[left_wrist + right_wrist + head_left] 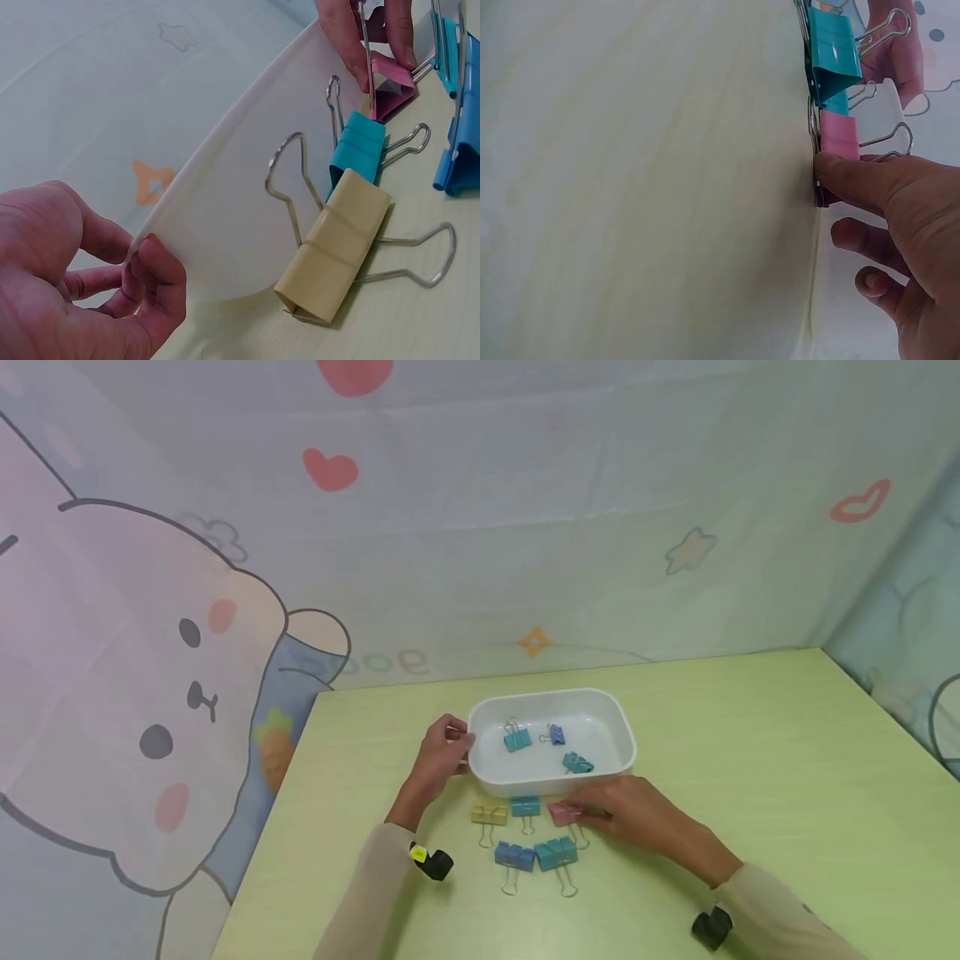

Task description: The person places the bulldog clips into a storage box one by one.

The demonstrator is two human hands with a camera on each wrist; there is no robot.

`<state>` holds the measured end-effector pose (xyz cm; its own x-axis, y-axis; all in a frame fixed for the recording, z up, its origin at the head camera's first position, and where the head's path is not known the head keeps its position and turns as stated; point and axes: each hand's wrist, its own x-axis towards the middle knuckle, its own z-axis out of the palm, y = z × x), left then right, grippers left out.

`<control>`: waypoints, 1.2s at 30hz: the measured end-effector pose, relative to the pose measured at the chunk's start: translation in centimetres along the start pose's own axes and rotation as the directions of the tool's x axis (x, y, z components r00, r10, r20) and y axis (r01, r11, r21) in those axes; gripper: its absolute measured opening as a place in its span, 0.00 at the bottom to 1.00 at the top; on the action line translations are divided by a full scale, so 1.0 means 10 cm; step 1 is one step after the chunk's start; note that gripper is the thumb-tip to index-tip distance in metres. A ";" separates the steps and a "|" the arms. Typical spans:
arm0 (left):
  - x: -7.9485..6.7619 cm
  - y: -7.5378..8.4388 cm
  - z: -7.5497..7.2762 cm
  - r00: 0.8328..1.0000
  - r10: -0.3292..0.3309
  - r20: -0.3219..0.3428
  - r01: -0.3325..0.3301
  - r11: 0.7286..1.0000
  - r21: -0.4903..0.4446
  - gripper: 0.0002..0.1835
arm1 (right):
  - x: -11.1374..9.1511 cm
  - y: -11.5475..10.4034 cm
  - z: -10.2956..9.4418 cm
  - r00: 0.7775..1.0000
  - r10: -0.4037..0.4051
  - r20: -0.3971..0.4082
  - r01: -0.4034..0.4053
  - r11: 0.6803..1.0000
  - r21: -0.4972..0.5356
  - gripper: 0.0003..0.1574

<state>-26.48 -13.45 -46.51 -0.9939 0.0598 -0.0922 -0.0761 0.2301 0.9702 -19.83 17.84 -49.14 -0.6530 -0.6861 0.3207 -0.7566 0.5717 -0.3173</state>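
My left hand pinches the left end of a white tray; in the left wrist view its thumb and fingers meet over the rim. At the tray's front right, my right hand holds a pink binder clip between thumb and fingers, close to the table top. The right wrist view shows the thumb against the pink clip. Beside it in the same row are a teal binder clip and a yellow binder clip. Nearer to me lie a blue binder clip and a larger teal one.
Inside the tray lie two teal clips, one of them a teal clip at the left, and a small blue clip. The pale yellow-green table ends at a printed cloth backdrop behind and at the sides.
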 end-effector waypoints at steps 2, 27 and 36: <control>0.00 -0.01 0.00 1.000 0.003 0.000 -0.003 1.000 0.002 0.11 | 0.00 -0.01 0.00 1.000 -0.021 0.001 0.021 0.999 -0.043 0.17; -0.02 0.00 0.01 1.000 0.001 0.008 -0.001 1.000 -0.004 0.11 | -0.01 -0.21 -0.41 0.972 -0.200 -0.125 0.173 0.965 -0.199 0.14; -0.02 0.01 0.00 1.000 0.001 0.004 -0.001 1.000 -0.011 0.10 | 0.21 -0.31 -0.70 0.940 -0.284 -0.191 0.233 0.939 -0.252 0.18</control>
<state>-26.33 -13.43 -46.42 -0.9936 0.0643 -0.0925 -0.0764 0.2189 0.9727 -19.06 17.74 -41.25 -0.4053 -0.7213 0.5617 -0.8712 0.4909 0.0018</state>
